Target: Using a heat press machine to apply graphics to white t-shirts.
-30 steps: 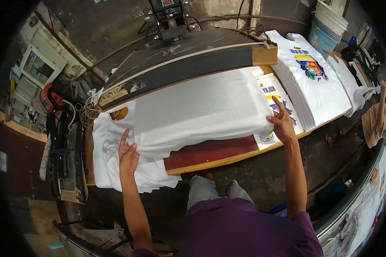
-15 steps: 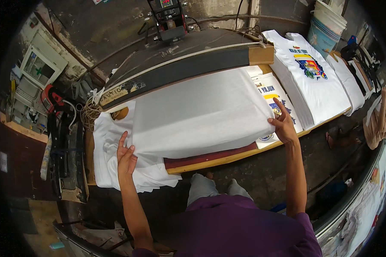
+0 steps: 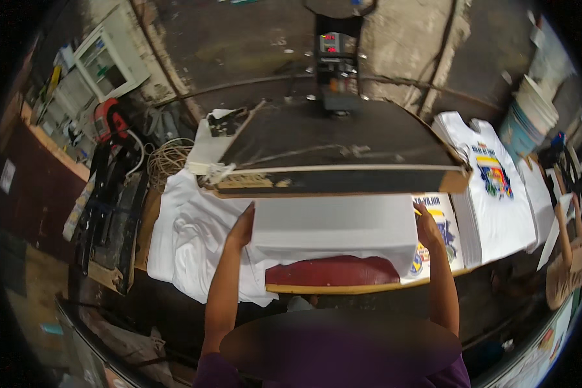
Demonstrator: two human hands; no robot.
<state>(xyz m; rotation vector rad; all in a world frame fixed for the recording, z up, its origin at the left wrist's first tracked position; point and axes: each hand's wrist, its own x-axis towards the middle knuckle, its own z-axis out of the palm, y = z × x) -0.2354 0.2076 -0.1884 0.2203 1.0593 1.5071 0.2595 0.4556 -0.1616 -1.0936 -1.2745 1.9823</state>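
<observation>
A smooth white cloth [image 3: 333, 223] lies stretched flat over a red-topped board [image 3: 333, 271], its far part under the raised dark plate of a heat press [image 3: 343, 178]. My left hand [image 3: 241, 227] is closed at the cloth's left edge, fingers together and pointing away from me. At the opposite edge my right hand [image 3: 428, 227] is closed on the cloth, its fingertips close below the press plate. Some of the fingers are hidden or blurred. Left of my left hand, a rumpled heap of white shirts [image 3: 191, 236] hangs over the table's front edge.
Printed white sheets [image 3: 443, 226] lie right of my right hand, beside a tall stack of printed white T-shirts [image 3: 498, 200]. A bucket [image 3: 530, 116] stands behind. Coiled cord [image 3: 168, 161] and a red-and-black machine [image 3: 110, 123] are at left. Another person's arm [image 3: 566, 239] shows far right.
Both hands have moved away from me with the cloth, toward the press, and more of the red board shows. The view has shifted too. Another person's arms have appeared at right.
</observation>
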